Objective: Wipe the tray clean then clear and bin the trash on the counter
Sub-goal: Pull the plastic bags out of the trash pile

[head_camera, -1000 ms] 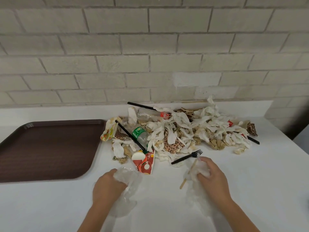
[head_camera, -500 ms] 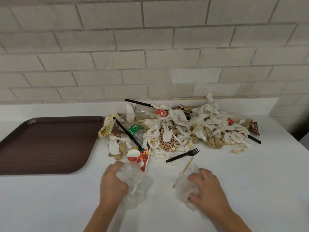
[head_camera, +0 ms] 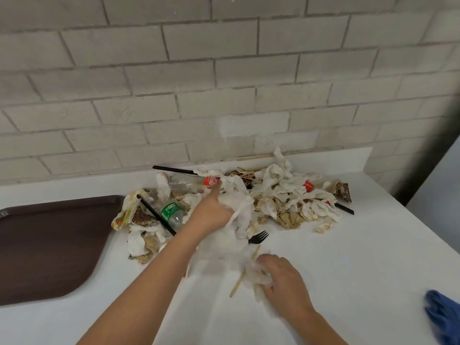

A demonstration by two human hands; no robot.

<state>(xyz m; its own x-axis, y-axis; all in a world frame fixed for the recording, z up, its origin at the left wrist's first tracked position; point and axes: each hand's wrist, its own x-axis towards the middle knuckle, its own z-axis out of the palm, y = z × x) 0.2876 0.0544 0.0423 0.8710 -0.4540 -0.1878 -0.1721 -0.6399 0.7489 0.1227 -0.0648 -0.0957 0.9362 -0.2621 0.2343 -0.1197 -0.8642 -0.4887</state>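
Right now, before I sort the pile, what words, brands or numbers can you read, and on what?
Nothing reads for certain.
Red label on the clear plastic bottle: white script, too blurred to quote.
Green label on the second clear plastic bottle: print too small.
Red scrap among the white paper napkins: white marks, unreadable.
Brown plastic tray: no legible text.

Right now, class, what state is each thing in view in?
Tray: bare, lying flat.
Left hand: grips napkins in the pile.
Right hand: grips crumpled plastic.
Fork: lying flat beside pile.
Green-label bottle: on its side.
Red-label bottle: on its side.
Blue cloth: crumpled.
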